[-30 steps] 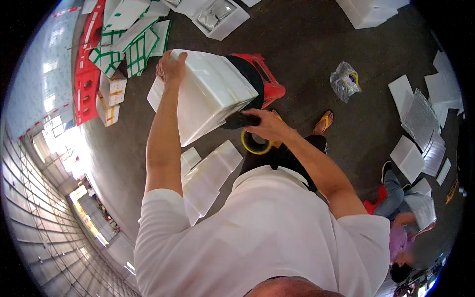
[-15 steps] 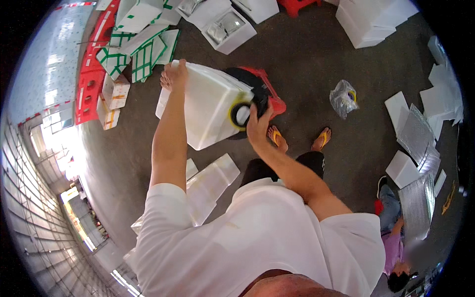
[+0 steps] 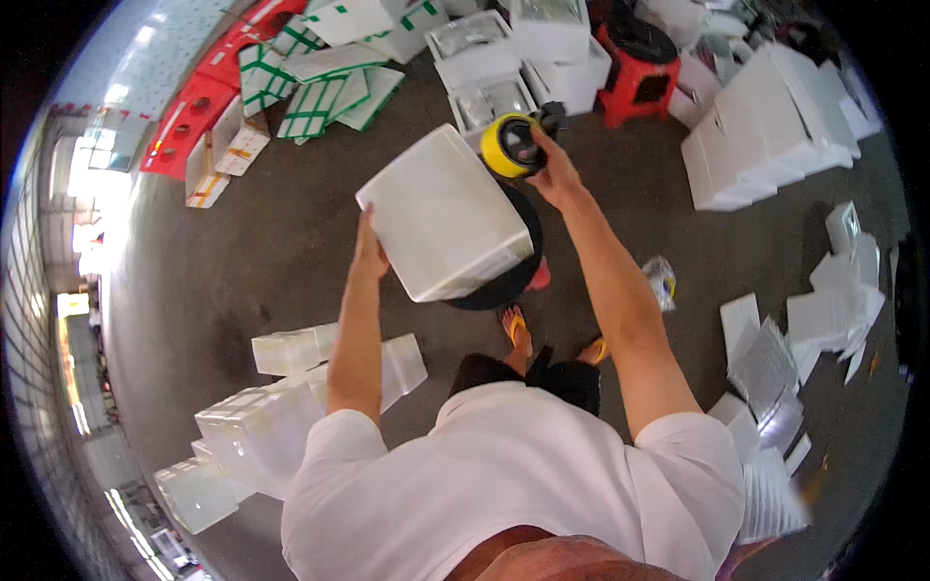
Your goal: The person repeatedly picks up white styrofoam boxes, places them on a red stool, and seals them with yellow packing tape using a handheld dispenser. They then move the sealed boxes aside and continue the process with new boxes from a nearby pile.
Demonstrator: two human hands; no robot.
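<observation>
Your white foam box (image 3: 441,218), smooth and faintly glossy, sits askew over a round black stool top (image 3: 520,276) in the upper middle of the frame, any marking on its lower right side too blurred to read. Your right hand (image 3: 560,181) clasps a bright yellow tape roll (image 3: 500,148) just beside it; your left hand (image 3: 370,249) touches its left edge, though whether those part-hidden fingers grip, I cannot tell.
</observation>
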